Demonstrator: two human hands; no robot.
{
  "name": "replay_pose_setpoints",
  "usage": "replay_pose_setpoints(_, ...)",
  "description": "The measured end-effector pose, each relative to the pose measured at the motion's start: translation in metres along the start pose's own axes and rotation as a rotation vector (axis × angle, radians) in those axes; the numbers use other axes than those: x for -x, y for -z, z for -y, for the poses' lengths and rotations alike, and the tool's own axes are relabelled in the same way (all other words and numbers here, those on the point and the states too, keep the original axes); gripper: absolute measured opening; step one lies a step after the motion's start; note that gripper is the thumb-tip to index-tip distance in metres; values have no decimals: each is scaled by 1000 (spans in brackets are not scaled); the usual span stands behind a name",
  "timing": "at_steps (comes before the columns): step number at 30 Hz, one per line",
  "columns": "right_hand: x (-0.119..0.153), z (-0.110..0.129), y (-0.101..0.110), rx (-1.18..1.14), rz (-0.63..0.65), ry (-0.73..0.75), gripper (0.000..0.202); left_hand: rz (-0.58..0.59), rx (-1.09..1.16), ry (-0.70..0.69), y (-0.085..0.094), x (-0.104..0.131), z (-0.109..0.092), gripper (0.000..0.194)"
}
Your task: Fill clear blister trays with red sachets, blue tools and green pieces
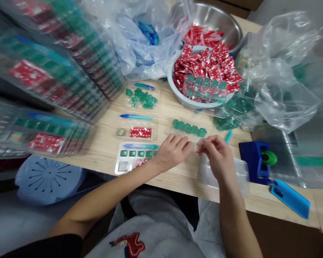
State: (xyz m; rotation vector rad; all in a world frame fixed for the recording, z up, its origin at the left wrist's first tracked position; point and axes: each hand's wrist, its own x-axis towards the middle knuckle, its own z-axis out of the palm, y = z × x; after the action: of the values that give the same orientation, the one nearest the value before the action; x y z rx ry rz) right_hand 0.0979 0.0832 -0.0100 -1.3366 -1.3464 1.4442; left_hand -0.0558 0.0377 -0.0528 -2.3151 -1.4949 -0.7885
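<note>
My left hand [174,151] and my right hand [217,154] meet over the middle of the table, fingers curled and pinched together. Between the fingertips is a small clear bit that I cannot make out. Just beyond them lies a row of green little cups [190,128] on clear plastic. Beneath my right hand rests a clear plastic tray [241,172]. By my left wrist is a filled blister tray [120,157] with a blue pen, green squares and a red packet. Farther up are another tray with a red packet [140,132] and one with loose green pieces [142,97].
Stacks of filled trays [43,86] stand at left, above a blue stool [50,175]. A bowl of red packets [177,91], a steel bowl [231,30] and plastic bags [285,71] line the back. At right are a blue tape dispenser [251,161] and a blue phone [290,199].
</note>
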Motion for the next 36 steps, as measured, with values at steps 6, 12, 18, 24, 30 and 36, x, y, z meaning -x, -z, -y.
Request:
replay_pose_setpoints(6,19,-10,-24,-52,71,71,21,-314,228,254,37,21,14,9)
replay_pose_setpoints(12,-9,-34,-81,3,218,-52,43,-691,778,907,56,46,31,20)
replay_pose_setpoints(18,-48,-50,-117,54,242,26,43,-538,896,1266,50,76,64,46)
replay_pose_setpoints(24,-66,-56,-129,267,209,104,19,-318,548,1365,38,105,89,45)
replay_pose_setpoints(30,-58,-53,-133,403,240,125,13,-105,267,1314,42,112,99,39)
replay_pose_setpoints(36,-63,-53,-137,438,242,126,17,-61,369,1297,38,110,118,32)
